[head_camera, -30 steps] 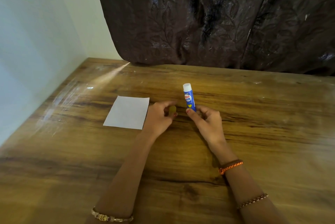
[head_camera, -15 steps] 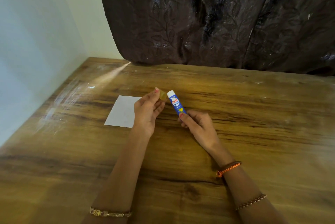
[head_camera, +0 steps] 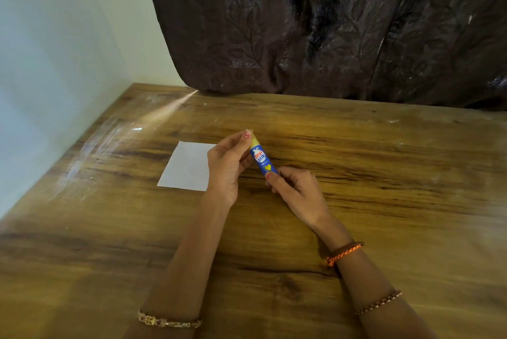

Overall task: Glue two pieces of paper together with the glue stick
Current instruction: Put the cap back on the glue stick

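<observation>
Setting is reading as a room in a home, not a lab or shop. A wood-grain table (head_camera: 384,201) is filling the lower frame, its surface showing scuffs and pale smears (worn, glare at left of frame). A dark brown curtain (head_camera: 329,23) with an embossed leaf pattern is hanging across the upper right, draping onto the table's far edge. A plain pale wall (head_camera: 55,50) is occupying the upper left.

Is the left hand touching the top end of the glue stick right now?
Touching. The head view shows the left hand with its fingertips pinched on the yellowish top end of the glue stick; no gap shows there. The right hand holds its base.
</observation>
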